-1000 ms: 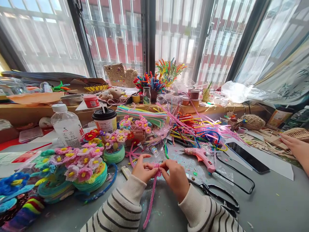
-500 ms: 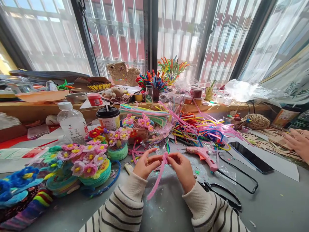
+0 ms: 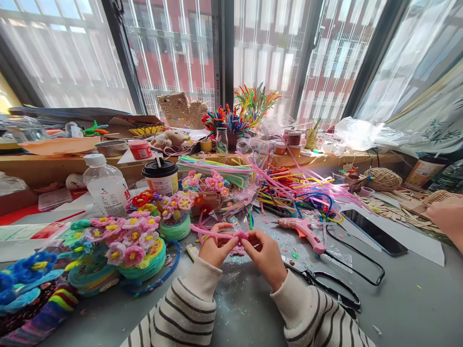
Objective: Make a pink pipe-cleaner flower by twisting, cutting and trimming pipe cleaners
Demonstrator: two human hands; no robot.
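Note:
Between my two hands, above the grey table, is a pink pipe cleaner (image 3: 241, 235) bent into small loops at one end. My left hand (image 3: 216, 245) pinches it, and its straight tail runs out to the left over the fingers. The fingertips of my right hand (image 3: 263, 250) are closed on the looped end. A small pink looped part shows just below the fingertips. To the right lie a pink hot glue gun (image 3: 303, 232) and black-handled scissors (image 3: 327, 284). Pipe-cleaner flowers (image 3: 133, 236) in a coiled green pot stand to the left.
Loose pipe cleaners (image 3: 307, 190) are heaped behind my hands. A bottle (image 3: 104, 185) and a lidded cup (image 3: 161, 176) stand back left. A phone (image 3: 374, 231) lies on paper at right, near another person's hand (image 3: 446, 219) and wooden sticks (image 3: 408, 205).
The pipe cleaner's tail hung down toward me and now points left across my left hand. The other person's hand at right has lifted and changed its pose, uncovering a wooden piece.

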